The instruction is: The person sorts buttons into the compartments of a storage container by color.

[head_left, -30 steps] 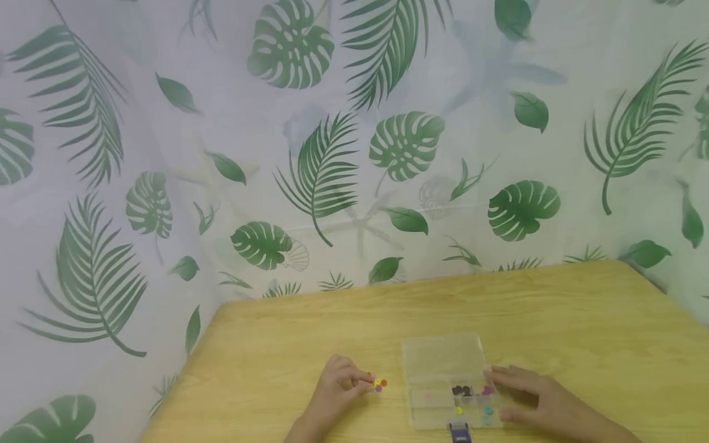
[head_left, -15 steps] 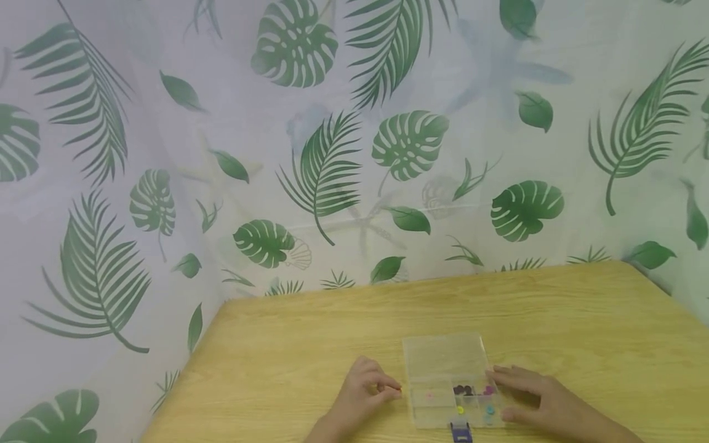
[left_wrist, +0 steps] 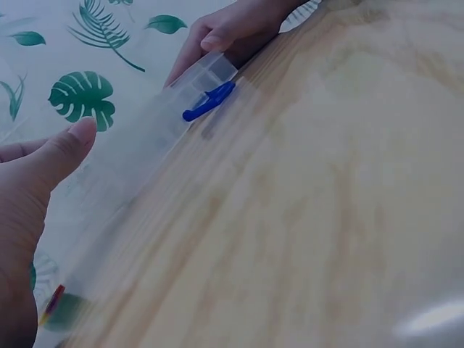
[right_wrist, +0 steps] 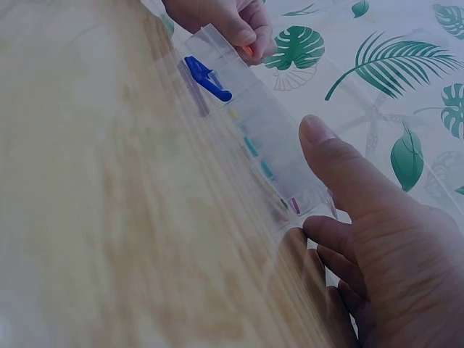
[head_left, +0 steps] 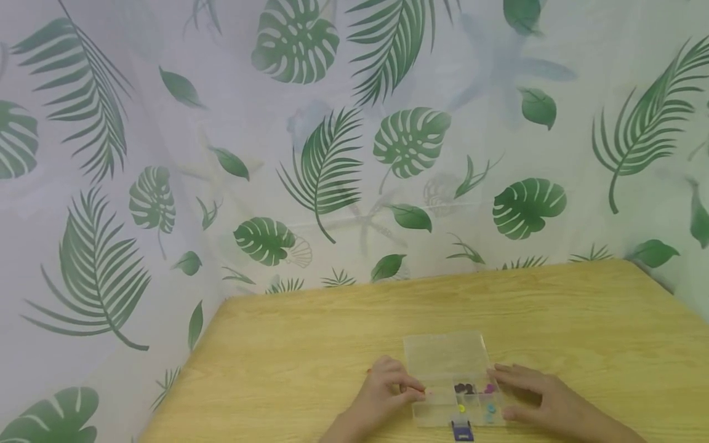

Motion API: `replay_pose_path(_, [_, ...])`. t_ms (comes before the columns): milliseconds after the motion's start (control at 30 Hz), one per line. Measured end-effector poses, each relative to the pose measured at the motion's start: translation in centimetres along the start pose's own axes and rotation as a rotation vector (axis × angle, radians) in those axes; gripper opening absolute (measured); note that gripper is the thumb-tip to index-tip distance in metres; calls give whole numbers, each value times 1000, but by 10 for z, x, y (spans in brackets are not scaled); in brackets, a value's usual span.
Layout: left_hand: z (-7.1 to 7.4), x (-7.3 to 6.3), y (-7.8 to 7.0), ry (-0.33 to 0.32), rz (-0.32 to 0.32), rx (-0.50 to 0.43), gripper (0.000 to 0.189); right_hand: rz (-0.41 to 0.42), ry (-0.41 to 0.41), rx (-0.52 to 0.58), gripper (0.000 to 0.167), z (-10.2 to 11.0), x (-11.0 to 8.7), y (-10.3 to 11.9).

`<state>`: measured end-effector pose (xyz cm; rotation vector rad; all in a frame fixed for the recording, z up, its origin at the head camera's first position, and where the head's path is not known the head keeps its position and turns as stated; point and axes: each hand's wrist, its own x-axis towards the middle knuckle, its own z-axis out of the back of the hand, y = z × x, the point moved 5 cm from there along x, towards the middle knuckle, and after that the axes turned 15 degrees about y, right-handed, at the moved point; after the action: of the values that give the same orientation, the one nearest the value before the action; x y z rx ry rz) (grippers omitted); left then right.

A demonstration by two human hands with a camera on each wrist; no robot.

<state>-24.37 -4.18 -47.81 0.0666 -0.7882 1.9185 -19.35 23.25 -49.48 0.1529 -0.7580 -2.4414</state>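
Note:
My left hand [head_left: 388,391] pinches a small orange button [right_wrist: 248,51] between thumb and fingertips, over the left compartment of a clear divided box [head_left: 432,418]. The box's lid [head_left: 445,354] lies folded back. Inside, dark buttons [head_left: 464,389], magenta buttons [head_left: 489,389], a yellow button [head_left: 461,408] and teal buttons [head_left: 490,408] sit in separate compartments. Against the box's right side rests my right hand [head_left: 545,397], its fingers extended and thumb apart. Loose buttons [left_wrist: 52,304] lie on the table beside my left hand, which mostly hides them in the head view.
A blue latch [head_left: 462,431] hangs from the box's front edge. The wooden table [head_left: 310,332] stretches behind and to both sides. A leaf-patterned curtain [head_left: 343,172] rises along the table's back and left edges.
My left hand has moved right, from the loose buttons on the table to above the box's left compartment, carrying the orange button. My right hand has stayed at the box's side.

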Motion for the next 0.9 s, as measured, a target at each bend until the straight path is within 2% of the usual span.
replay_pose_path(233, [-9, 11, -8, 46, -13, -5, 13, -8, -24, -33, 53, 1, 0, 2])
replay_pose_path(333, [-11, 11, -12, 61, -28, -4, 12, -7, -34, -25, 52, 0, 0, 2])
replay_pose_path(567, [-10, 11, -14, 85, -6, -37, 14, 13, -39, -17, 53, -1, 0, 1])
replay_pose_path(900, [-5, 7, -15, 20, -60, 7, 15, 68, -71, -7, 54, -1, 0, 4])
